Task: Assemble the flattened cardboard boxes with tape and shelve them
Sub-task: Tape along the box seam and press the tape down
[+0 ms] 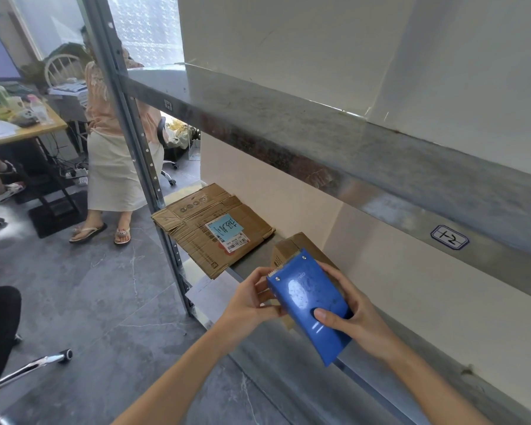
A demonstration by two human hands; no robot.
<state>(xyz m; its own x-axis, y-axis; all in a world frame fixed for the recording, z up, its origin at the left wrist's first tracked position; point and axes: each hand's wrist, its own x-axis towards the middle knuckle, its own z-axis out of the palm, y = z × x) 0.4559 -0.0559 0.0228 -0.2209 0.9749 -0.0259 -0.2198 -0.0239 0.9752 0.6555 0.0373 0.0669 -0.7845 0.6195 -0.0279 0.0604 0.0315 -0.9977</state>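
Note:
A blue tape dispenser (308, 302) is gripped by my right hand (353, 314), thumb on its flat face, fingers wrapped behind it. It lies over a small brown cardboard box (292, 248) standing on the metal shelf (252, 262). My left hand (252, 297) pinches at the box's near side just left of the dispenser's toothed end; the contact point is partly hidden. A stack of flattened cardboard boxes (209, 228) with a blue note and a shipping label lies further back on the same shelf.
A steel upright (135, 142) and an upper shelf beam (319, 142) frame the shelf. A person in a white skirt (114, 167) stands behind the upright. A desk (22, 130) with clutter stands at left, and a chair base (37, 363) near my left.

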